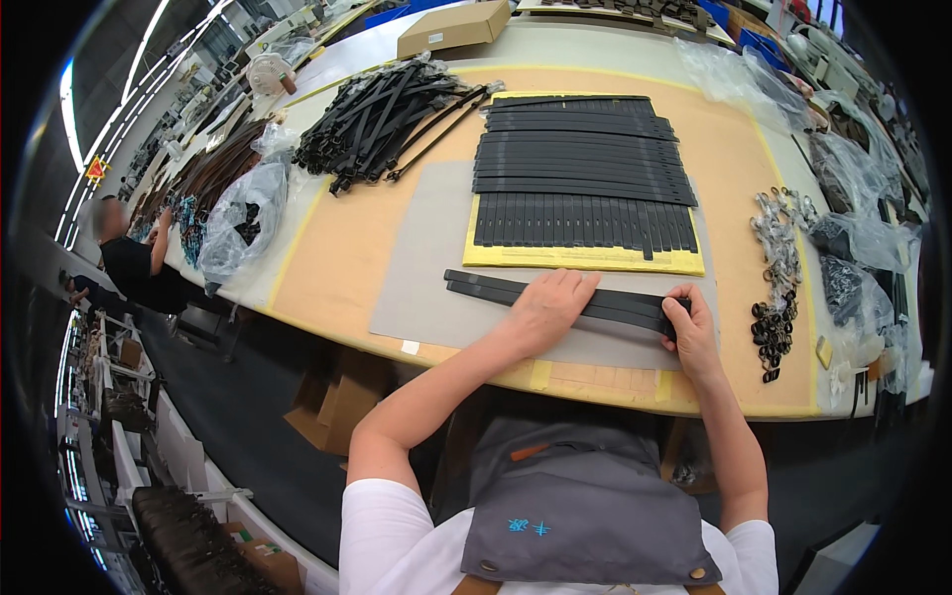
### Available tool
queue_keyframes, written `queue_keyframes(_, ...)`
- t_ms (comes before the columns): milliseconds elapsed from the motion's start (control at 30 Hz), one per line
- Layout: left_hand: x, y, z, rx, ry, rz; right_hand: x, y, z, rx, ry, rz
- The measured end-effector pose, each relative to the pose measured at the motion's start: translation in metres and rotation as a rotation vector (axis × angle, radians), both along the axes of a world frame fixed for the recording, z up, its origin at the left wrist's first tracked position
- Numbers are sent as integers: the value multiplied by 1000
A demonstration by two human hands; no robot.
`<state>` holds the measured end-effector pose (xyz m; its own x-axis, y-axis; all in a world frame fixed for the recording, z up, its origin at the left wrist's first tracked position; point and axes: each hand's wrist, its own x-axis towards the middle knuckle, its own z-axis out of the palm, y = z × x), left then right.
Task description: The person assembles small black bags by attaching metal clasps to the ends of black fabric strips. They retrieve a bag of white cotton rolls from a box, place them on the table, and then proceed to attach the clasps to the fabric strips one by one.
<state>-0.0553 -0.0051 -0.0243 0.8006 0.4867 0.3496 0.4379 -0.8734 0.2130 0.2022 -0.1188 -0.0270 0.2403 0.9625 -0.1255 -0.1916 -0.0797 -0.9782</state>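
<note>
A small bundle of flat black straps (625,305) stretches across the grey mat in front of me. My right hand (692,327) grips their right end, thumb on top and fingers curled round. Over their middle lies my left hand (551,309), its fingers close together across the straps; its thumb is hidden. The straps' left end (474,286) sticks out free beyond it. Just past my hands, a yellow board (585,260) carries black straps in rows. Several lie crosswise in a stack (580,149), above a row set lengthwise side by side (580,220).
A loose heap of black buckled straps (382,114) lies at the far left, near a clear plastic bag (246,223). Metal buckles (776,268) are piled on the right, beside more bags (853,288). A cardboard box (454,28) stands at the back. Another person (139,260) works at left.
</note>
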Motion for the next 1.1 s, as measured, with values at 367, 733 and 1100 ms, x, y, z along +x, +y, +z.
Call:
queue_keyframes(367,-144,58,66,192,-62,307,-4,3,10,-89,82,223)
queue_keyframes(733,-345,109,3,110,527,1231,-4,5,7,-117,49,226)
queue_keyframes(1100,-347,132,-6,-120,367,1287,4,5,4,-115,99,252)
